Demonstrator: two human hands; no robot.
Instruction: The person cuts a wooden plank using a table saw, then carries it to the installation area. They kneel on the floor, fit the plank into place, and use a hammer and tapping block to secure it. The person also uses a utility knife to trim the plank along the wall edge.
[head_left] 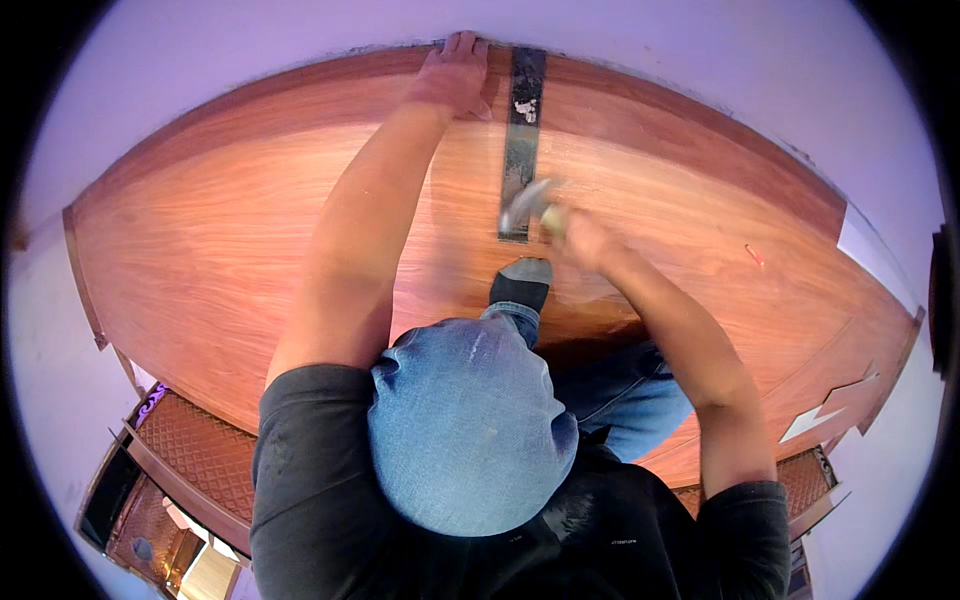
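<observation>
in the head view, the left hand lies flat, fingers extended and not gripping anything visible, on the wood-grained surface by the wall. the right hand is closed around the handle of a hammer, whose blurred head overlaps the near end of a dark strip; whether they touch, i cannot tell. the strip runs from near the wall toward a socked foot, with a pale lump on its far half.

a loose or slanted swing could glance off and dent the wood beside the strip. the foot sits just short of the strip's near end, so an overshoot toward the body could catch the toes.
</observation>
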